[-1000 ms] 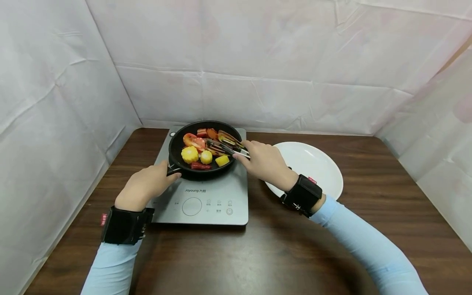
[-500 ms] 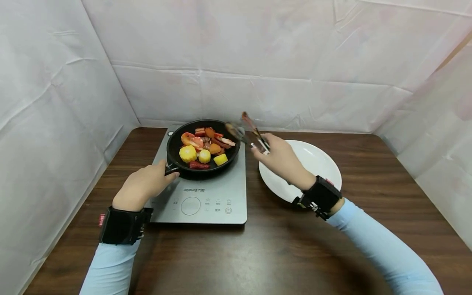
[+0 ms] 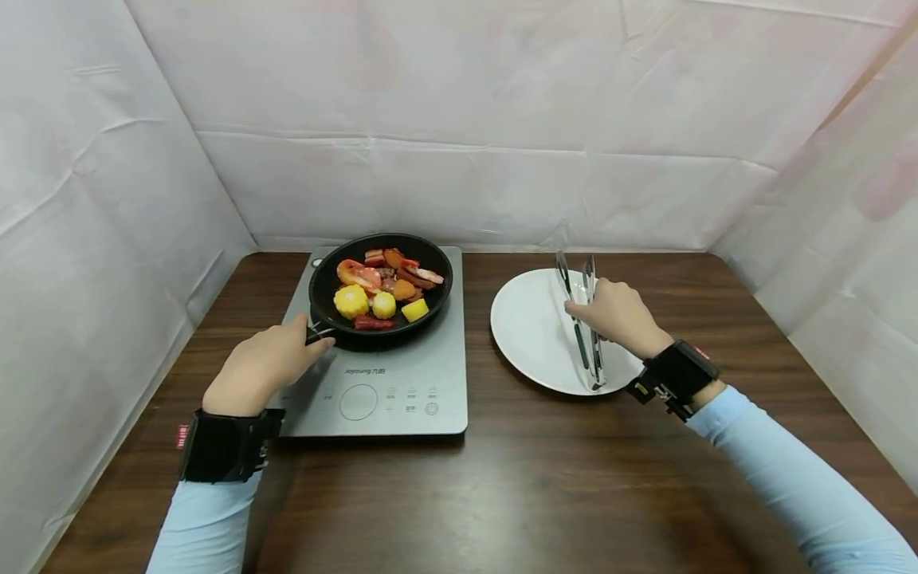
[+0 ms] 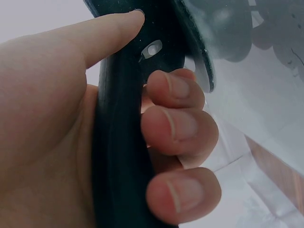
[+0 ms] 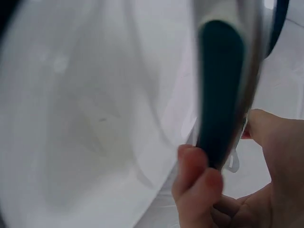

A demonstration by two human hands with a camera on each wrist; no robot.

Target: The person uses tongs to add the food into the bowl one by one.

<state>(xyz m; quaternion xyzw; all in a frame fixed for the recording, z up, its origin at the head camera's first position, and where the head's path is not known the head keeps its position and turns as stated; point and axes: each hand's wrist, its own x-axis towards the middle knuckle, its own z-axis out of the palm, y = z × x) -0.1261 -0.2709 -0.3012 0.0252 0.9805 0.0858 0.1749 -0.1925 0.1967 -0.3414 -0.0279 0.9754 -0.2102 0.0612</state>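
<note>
My left hand [image 3: 265,363] holds the black handle [image 4: 118,175] of a frying pan [image 3: 433,291], fingers curled round it and thumb lying along its top. In the pan are yellow corn pieces [image 3: 351,302], red tomato-like slices [image 3: 358,275], a short red sausage piece [image 3: 374,323] and other mixed bits. My right hand [image 3: 622,317] grips metal tongs [image 3: 595,351] with dark green grips [image 5: 221,90]. They lie lengthwise over the white plate [image 3: 523,327], their arms apart at the far end and joined at the near end, which overlaps the plate's front rim. No food shows between them.
Under the pan is a silver induction cooker [image 3: 430,375] with a round dial mark and touch symbols. Both cooker and plate stand on a dark wooden table [image 3: 495,494]. White sheeting [image 3: 459,183] closes off the back and both sides.
The right hand has drawn the tongs out of the pan and carried them right, over the plate, turning them lengthwise. The left hand keeps its grip on the pan handle.
</note>
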